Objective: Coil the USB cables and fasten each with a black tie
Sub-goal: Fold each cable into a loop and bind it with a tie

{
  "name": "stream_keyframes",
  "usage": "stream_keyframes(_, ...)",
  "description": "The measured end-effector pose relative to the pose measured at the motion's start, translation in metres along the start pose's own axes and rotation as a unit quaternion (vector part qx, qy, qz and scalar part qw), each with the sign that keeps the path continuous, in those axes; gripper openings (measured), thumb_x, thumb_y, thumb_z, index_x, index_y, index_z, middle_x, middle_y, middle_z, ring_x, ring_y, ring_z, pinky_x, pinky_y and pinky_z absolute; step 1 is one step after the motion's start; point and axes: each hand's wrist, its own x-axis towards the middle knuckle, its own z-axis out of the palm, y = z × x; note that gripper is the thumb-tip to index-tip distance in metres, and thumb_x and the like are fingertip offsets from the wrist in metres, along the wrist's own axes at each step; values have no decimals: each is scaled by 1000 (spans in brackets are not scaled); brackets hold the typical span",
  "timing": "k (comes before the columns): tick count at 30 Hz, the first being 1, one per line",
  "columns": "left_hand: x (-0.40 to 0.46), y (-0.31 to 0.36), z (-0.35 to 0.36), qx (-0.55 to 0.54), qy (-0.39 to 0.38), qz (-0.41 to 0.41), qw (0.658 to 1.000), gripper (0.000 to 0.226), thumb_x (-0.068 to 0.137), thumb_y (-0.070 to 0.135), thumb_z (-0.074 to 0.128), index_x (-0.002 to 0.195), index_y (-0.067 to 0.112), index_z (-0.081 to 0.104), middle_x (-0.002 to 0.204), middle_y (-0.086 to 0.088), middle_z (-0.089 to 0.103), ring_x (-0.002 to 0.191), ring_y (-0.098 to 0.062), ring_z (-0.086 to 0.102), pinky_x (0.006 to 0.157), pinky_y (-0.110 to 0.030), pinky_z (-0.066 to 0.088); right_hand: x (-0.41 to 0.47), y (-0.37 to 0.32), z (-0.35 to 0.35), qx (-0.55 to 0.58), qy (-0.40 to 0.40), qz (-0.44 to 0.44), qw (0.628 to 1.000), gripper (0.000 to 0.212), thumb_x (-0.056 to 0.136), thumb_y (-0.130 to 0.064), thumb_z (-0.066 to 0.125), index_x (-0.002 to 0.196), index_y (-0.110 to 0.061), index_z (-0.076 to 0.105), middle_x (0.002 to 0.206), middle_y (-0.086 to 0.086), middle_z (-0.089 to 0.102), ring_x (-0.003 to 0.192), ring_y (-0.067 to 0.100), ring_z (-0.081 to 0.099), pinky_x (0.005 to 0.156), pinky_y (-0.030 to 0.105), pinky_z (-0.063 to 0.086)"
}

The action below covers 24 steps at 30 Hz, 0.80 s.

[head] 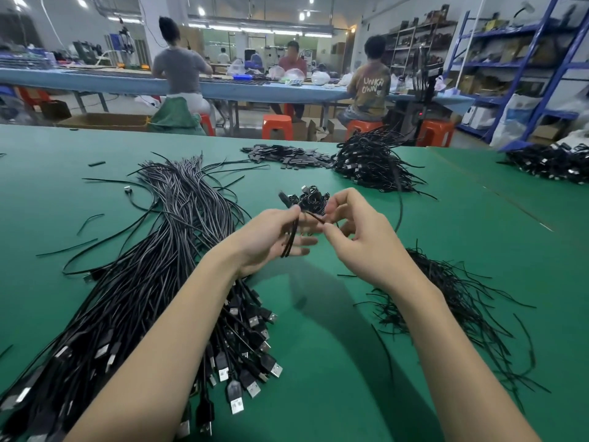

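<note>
USB cable [291, 231], folded into a short hank, hangs from our left hand [271, 236], whose thumb and forefinger pinch its upper part while the other fingers lie straight beneath. Our right hand [357, 237] faces it, palm turned inward, fingers curled, thumb and forefinger pinching a black tie [314, 216] that reaches across to the hank. Both forearms slant upward from the near edge over the green tabletop [318, 314]. Under the left forearm lies the bundle of loose cables [153, 266]; right of the right forearm, a heap of ties [459, 298]; beyond the hands, a pile of coiled cables [373, 161].
</note>
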Motion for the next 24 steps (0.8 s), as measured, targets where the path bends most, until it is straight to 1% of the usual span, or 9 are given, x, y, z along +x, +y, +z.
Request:
stream_keyframes(2,-2,4,-3,-118,8,38,992,48,110,30,25,127,0,58,123,-15,68,101,-28,68,93,-38,57,-2,-2,4,99,-95,40,990,18,99,-6,54,95,-21,47,90,-1,70,63,17,58,67,33,52)
stream_keyframes(5,-6,9,-10,-281,-39,80,956,51,107,29,26,125,-5,61,131,-21,63,120,-36,63,98,-43,55,-8,3,8,139,-242,105,954,14,106,-13,51,95,-13,42,82,4,74,65,22,61,71,35,54)
stream_keyframes(7,-10,12,-12,-335,-70,96,935,50,104,28,33,116,-5,69,128,-22,65,121,-39,61,95,-42,56,-12,8,9,172,-292,170,925,22,106,-31,51,96,-13,43,73,6,72,62,21,62,66,30,56)
stream_keyframes(10,-15,16,-12,-335,-83,98,934,46,101,27,39,101,0,77,109,-15,74,100,-29,72,71,-28,60,-17,19,7,187,-346,226,891,34,102,-47,52,95,-13,50,58,3,57,58,23,60,60,26,53)
stream_keyframes(14,-24,17,-17,-261,-143,72,952,41,98,31,44,95,9,79,96,-7,76,74,-16,73,54,-17,53,-16,34,2,230,-273,282,890,16,103,-30,57,93,-18,51,54,-8,40,45,9,39,42,18,34)
stream_keyframes(16,-25,16,-18,-195,-204,40,958,43,100,33,42,100,8,77,101,-10,75,84,-23,75,60,-20,56,-9,36,-2,307,-169,308,884,14,100,-11,55,93,-21,50,55,-9,39,43,6,32,39,17,20)
stream_keyframes(19,-18,7,-14,-57,-276,-37,959,48,104,32,35,118,-2,67,120,-21,69,114,-39,66,86,-36,58,0,27,-10,414,-41,297,860,21,91,-1,49,102,-19,51,63,-6,45,46,7,32,40,17,16)
stream_keyframes(22,-6,1,3,40,-168,-76,982,47,109,28,30,123,-7,59,124,-24,66,116,-35,65,97,-41,55,4,7,-10,371,1,208,905,24,89,1,46,101,-17,54,73,-4,58,47,6,32,40,16,22)
stream_keyframes(24,0,0,12,-10,-57,-27,998,41,109,24,32,113,-4,61,106,-18,73,100,-29,71,96,-40,56,4,-7,-2,326,-5,155,933,26,92,5,44,96,-18,56,73,-7,61,46,2,39,42,15,29)
